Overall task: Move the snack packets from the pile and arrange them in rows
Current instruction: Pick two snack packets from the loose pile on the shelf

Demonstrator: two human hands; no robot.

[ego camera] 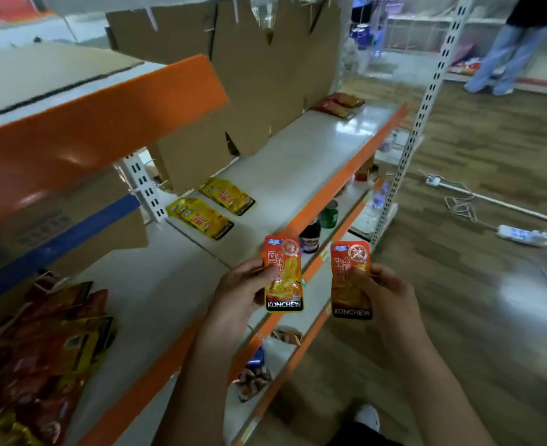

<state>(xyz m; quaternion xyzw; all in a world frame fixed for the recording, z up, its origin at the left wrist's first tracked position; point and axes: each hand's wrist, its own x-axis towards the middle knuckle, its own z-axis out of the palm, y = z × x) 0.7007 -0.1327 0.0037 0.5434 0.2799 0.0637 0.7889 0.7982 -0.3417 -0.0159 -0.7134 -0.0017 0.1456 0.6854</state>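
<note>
My left hand (243, 286) pinches an orange KONCHEW snack packet (285, 278) upright by its left edge. My right hand (383, 291) holds a second orange packet (351, 284) of the same kind, thumb on its front. Both packets hang above the shelf's front edge. A jumbled pile of red and yellow packets (40, 355) lies on the white shelf (156, 294) at the lower left. Two short stacks of yellow packets (201, 217) (228, 194) lie side by side farther along the shelf. A small group of red packets (338, 104) sits at the far end.
Cardboard sheets (249, 75) stand along the shelf's back. An orange-edged upper shelf (98, 123) overhangs on the left. Lower shelves hold bottles and cans (328, 215). A white upright post (410, 133), a power strip (523, 235) on the wooden floor, and a person's legs (504, 59) far right.
</note>
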